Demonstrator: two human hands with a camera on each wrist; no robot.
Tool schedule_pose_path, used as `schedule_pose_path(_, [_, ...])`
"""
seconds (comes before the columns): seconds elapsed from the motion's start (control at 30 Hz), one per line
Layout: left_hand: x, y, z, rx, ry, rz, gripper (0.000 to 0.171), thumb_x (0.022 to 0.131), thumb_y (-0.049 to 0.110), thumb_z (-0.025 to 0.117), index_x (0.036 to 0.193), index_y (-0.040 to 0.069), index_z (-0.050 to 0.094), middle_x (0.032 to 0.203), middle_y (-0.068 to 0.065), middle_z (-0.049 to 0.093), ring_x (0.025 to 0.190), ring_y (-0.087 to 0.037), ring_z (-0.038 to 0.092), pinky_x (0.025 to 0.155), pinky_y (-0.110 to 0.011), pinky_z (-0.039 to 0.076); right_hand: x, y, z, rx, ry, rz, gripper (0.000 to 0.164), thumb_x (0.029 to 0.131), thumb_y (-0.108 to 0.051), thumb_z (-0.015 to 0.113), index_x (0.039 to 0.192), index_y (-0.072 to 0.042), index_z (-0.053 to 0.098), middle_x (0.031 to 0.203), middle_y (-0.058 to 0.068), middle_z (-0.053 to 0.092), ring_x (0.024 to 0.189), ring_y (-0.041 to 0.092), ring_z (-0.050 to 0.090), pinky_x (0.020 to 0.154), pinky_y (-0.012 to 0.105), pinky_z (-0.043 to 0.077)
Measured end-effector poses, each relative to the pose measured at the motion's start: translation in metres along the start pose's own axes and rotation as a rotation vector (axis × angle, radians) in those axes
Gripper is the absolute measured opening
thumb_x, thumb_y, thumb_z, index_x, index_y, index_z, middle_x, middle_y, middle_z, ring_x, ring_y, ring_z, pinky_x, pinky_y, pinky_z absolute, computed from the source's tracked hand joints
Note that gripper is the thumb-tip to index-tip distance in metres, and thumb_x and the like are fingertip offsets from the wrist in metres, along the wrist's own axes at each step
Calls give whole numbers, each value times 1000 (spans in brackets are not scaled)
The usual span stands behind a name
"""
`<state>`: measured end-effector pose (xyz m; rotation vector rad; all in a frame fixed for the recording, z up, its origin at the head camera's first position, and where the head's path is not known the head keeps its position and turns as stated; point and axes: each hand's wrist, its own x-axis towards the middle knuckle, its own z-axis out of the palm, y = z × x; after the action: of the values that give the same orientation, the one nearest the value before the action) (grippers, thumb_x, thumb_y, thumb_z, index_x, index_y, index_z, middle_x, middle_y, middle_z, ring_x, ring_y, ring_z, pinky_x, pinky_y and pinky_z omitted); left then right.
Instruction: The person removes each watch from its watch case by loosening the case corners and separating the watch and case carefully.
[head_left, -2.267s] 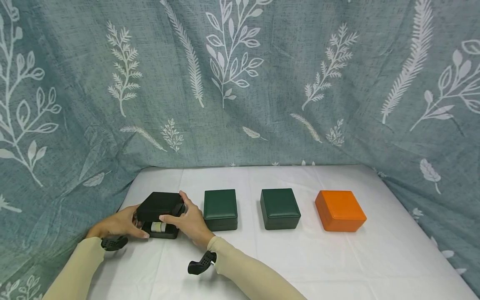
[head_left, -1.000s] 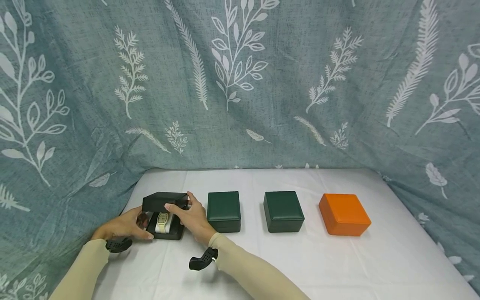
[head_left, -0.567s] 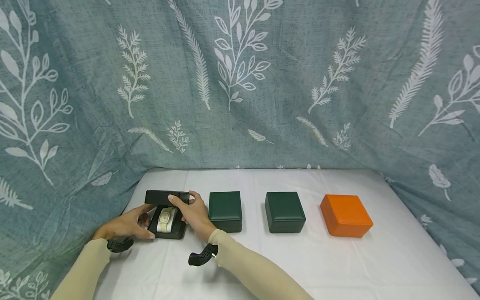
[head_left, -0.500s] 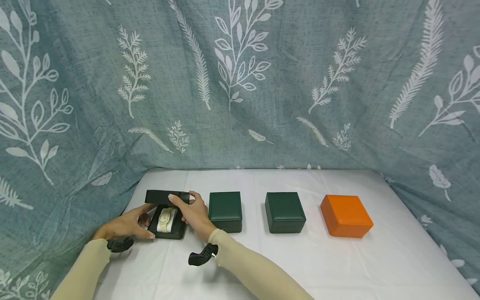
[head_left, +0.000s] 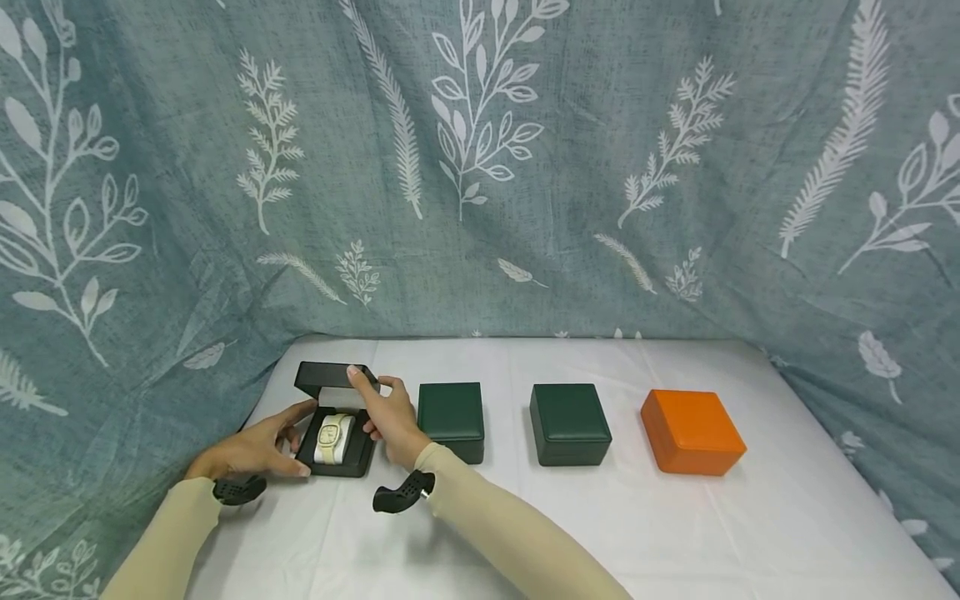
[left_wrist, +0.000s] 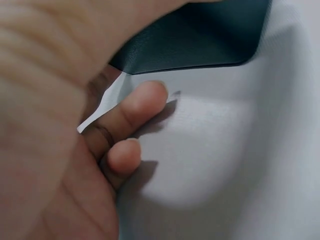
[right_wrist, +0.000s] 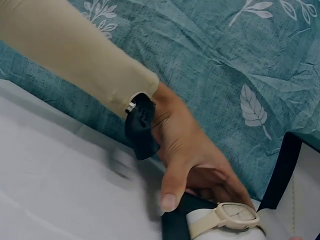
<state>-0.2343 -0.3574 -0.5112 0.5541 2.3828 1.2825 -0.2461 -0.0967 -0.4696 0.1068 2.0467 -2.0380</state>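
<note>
A black watch box [head_left: 362, 460] stands at the left of the white table, its lid [head_left: 321, 377] raised and lined in white. Inside, a cream watch [head_left: 330, 435] sits round a white cushion; the right wrist view shows the watch [right_wrist: 239, 214] close up. My left hand [head_left: 258, 447] grips the base from its left side, thumb by the front corner. In the left wrist view two fingertips of the left hand [left_wrist: 107, 127] curl over the white cloth beside the box's dark wall [left_wrist: 200, 42]. My right hand [head_left: 393, 427] holds the lid at its right end, thumb on the front edge.
Two green boxes stand closed to the right, the nearer one [head_left: 452, 417] close beside my right hand, the other green box [head_left: 570, 421] farther along. A closed orange box [head_left: 692, 429] is at the far right. Patterned blue-green cloth [head_left: 480, 275] hangs behind the table.
My right hand has lifted the lid up and back, uncovering the watch and then the white lining. My left hand has stayed at the base. The other boxes have kept their places.
</note>
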Motion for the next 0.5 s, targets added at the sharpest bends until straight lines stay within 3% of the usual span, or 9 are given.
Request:
schedule_pose_path(0.23, [0,0,-2,20,7,-4,116,80,15,90,164,1,11,97,-14,54,80,-19,50,62,-29,46,4,-2,-6,70,-63,10,87,91,-73,60,152,-13,46,113,23,60,54,12,52,47,22,46])
schedule_pose_path(0.5, [0,-1,0,33,16,-19,117,79,16,91,164,1,12,95,-12,55,79,-18,50,61,-29,45,6,3,-12,132,-121,42,88,91,-73,60,153,-12,45,118,25,58,60,13,56,55,24,52])
